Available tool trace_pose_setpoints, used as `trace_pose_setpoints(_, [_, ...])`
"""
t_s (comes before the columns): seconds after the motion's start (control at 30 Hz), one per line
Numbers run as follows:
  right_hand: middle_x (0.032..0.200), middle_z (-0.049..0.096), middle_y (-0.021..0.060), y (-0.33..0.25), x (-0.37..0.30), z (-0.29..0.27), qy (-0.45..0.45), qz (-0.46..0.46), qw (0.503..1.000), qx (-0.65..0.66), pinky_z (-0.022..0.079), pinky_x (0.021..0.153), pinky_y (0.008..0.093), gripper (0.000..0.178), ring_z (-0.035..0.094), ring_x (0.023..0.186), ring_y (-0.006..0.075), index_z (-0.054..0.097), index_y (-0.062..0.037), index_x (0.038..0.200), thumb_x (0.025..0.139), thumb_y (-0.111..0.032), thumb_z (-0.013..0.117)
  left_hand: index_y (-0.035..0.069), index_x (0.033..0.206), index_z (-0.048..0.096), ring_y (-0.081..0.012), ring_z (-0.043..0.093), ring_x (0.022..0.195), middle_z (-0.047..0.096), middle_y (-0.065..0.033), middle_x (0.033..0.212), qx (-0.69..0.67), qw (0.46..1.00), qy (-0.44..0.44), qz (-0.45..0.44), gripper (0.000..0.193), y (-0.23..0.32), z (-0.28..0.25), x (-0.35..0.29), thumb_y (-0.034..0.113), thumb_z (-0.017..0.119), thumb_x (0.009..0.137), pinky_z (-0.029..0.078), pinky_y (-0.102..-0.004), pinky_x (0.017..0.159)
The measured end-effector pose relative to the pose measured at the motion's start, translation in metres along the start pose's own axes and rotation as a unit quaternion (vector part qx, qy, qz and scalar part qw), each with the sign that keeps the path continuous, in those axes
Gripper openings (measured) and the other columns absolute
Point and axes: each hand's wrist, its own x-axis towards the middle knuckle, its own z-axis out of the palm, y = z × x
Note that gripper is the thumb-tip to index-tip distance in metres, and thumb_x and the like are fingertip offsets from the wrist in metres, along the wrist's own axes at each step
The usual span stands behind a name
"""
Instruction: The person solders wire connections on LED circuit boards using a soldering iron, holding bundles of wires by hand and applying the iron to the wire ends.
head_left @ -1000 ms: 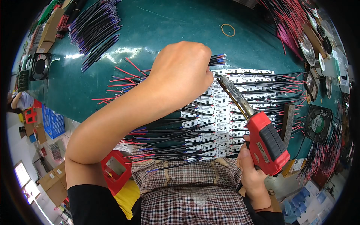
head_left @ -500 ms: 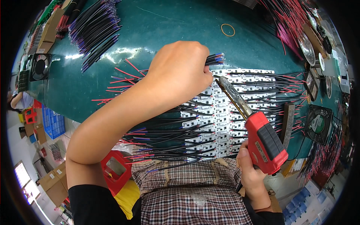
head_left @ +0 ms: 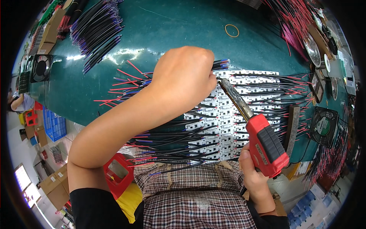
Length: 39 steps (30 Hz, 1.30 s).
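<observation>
My left hand is closed over the upper left part of a white circuit board panel. Out of its fist, on the right, sticks a bundle of black wires with blue and bare tips. In my right hand is a red and black soldering gun, gripped by its handle. Its metal barrel slants up and left, and the tip ends beside my left fingertips at the panel. What the left fingertips pinch there is hidden. Rows of black wires run outward from both sides of the panel.
A large pile of black wires lies at the far left. On the green table are a rubber band, a metal bar, a solder spool and a fan. Another fan stands at the left edge.
My left hand has come down slightly toward the panel with the wires. The soldering gun's body has shifted a little to the left, its tip still by my left fingertips.
</observation>
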Motion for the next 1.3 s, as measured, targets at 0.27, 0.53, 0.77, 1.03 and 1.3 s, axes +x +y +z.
trace_pose_setpoints(0.27, [0.091,0.068,0.0077,0.005,-0.002,0.002,0.012,-0.003,0.997,0.070,0.051,0.069,0.0316,0.015,0.064,0.079,0.0160,0.066,0.0011,0.107,0.093,-0.003,0.067,-0.004,0.075,0.064,-0.0419,0.065,0.071,0.065,-0.0232,0.071,-0.001,1.000,0.005,-0.002,0.021,0.000,0.001,-0.002,0.015,0.071,0.079,0.051,-0.0491,0.066])
trace_pose_setpoints(0.53, [0.078,0.054,0.0074,0.009,-0.003,-0.001,0.048,-0.078,0.993,0.079,0.041,0.043,0.0247,0.029,0.042,0.047,0.0066,0.049,0.0075,0.122,0.097,-0.003,0.060,-0.004,0.075,0.064,-0.0420,0.065,0.070,0.064,-0.0231,0.070,0.001,1.000,0.007,0.002,0.021,-0.002,0.002,0.001,0.016,0.070,0.079,0.051,-0.0491,0.066])
trace_pose_setpoints(0.77, [0.078,0.053,0.0072,0.009,-0.006,-0.003,0.060,-0.078,0.987,0.127,0.040,0.043,0.0237,0.017,0.041,0.047,0.0068,0.052,0.0048,0.110,0.096,-0.004,0.058,-0.003,0.089,0.063,-0.0402,0.063,0.073,0.064,-0.0214,0.075,-0.077,0.997,-0.016,-0.019,0.025,-0.004,-0.006,0.000,0.022,0.065,0.091,0.047,-0.0477,0.067])
trace_pose_setpoints(1.03, [0.075,0.052,0.0066,0.001,-0.015,-0.005,0.072,-0.061,0.985,0.144,0.038,0.044,0.0233,0.012,0.039,0.048,0.0067,0.053,0.0022,0.103,0.095,-0.004,0.058,-0.001,0.099,0.064,-0.0355,0.061,0.070,0.062,-0.0167,0.075,-0.062,0.984,0.148,0.073,0.021,0.010,-0.020,-0.008,0.020,0.065,0.096,0.046,-0.0429,0.066])
trace_pose_setpoints(1.3, [0.075,0.052,0.0067,0.019,-0.021,-0.010,0.032,-0.082,0.994,0.060,0.038,0.045,0.0239,0.027,0.040,0.048,0.0074,0.051,0.0050,0.120,0.095,-0.003,0.058,0.001,0.090,0.065,-0.0330,0.066,0.067,0.066,-0.0167,0.072,-0.070,0.997,-0.002,-0.015,0.020,0.009,-0.003,-0.020,0.018,0.074,0.085,0.051,-0.0400,0.063])
